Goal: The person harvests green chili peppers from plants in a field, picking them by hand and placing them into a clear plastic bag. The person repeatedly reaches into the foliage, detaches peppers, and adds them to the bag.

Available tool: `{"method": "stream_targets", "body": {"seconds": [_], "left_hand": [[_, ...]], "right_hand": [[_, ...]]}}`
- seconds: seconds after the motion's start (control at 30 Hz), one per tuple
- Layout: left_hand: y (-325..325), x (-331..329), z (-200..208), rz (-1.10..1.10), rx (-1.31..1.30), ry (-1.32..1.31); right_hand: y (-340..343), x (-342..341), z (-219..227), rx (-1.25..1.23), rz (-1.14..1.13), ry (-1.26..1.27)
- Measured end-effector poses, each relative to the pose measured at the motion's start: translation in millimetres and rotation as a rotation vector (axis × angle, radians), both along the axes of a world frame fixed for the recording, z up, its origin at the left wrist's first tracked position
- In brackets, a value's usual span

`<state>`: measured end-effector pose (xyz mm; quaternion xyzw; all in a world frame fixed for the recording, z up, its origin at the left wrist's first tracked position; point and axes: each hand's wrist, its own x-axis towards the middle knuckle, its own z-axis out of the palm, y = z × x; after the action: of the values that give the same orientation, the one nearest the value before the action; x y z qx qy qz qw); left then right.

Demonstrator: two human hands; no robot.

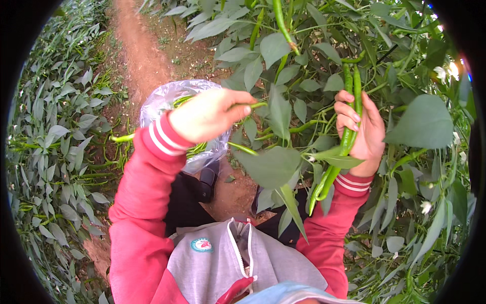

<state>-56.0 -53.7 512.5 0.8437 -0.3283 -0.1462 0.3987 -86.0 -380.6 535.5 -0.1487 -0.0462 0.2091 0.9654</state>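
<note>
Above an open clear plastic bag (152,109), my left hand (210,114) is closed, and the tip of a green chili pepper (259,105) pokes out past its fingers. More green peppers (196,149) show inside the bag, partly hidden by that hand. My right hand (367,126), among the leaves on the right, wraps its fingers around a few long green chili peppers (357,91). Their lower ends curve down below the palm, and a leaf (344,160) crosses in front of them. Whether these peppers are still attached to the plant I cannot tell.
Leafy pepper plants (273,167) crowd the middle and right, with other peppers (280,20) hanging there. Another row of plants (55,131) lines the left. A bare soil path (136,50) runs between them. My shoe (208,181) is beside the bag.
</note>
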Motion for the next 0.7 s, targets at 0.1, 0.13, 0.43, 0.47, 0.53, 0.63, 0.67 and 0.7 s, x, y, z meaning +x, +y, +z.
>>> {"method": "stream_targets", "body": {"seconds": [0.1, 0.13, 0.43, 0.47, 0.53, 0.63, 0.67, 0.7], "left_hand": [[10.4, 20.7, 41.8, -0.064, 0.230, -0.050], [12.2, 21.8, 51.5, -0.058, 0.338, -0.266], [-105.1, 48.1, 92.2, -0.322, -0.280, 0.324], [-120.7, 56.8, 92.8, -0.353, -0.287, 0.299], [-153.8, 67.6, 88.7, -0.179, -0.577, 0.850], [-186.0, 76.0, 78.0, 0.120, -0.642, 0.706], [-190.6, 76.3, 72.8, 0.197, -0.618, 0.613], [-189.1, 79.6, 68.2, 0.151, -0.560, 0.486]], "right_hand": [[-0.5, -1.9, -5.4, -0.022, -0.020, 0.004], [-0.5, -1.6, -8.5, -0.005, -0.024, -0.054], [-5.2, 6.6, -29.8, -0.121, 0.005, -0.129], [-2.9, 9.1, -29.2, -0.237, -0.069, -0.223], [1.7, 9.2, -25.7, -0.132, -0.014, -0.290], [5.8, 4.1, -16.8, -0.123, 0.010, -0.244], [8.5, -2.3, -17.4, -0.279, -0.148, -0.245], [8.4, -3.4, -14.7, -0.188, -0.121, -0.119]]}}
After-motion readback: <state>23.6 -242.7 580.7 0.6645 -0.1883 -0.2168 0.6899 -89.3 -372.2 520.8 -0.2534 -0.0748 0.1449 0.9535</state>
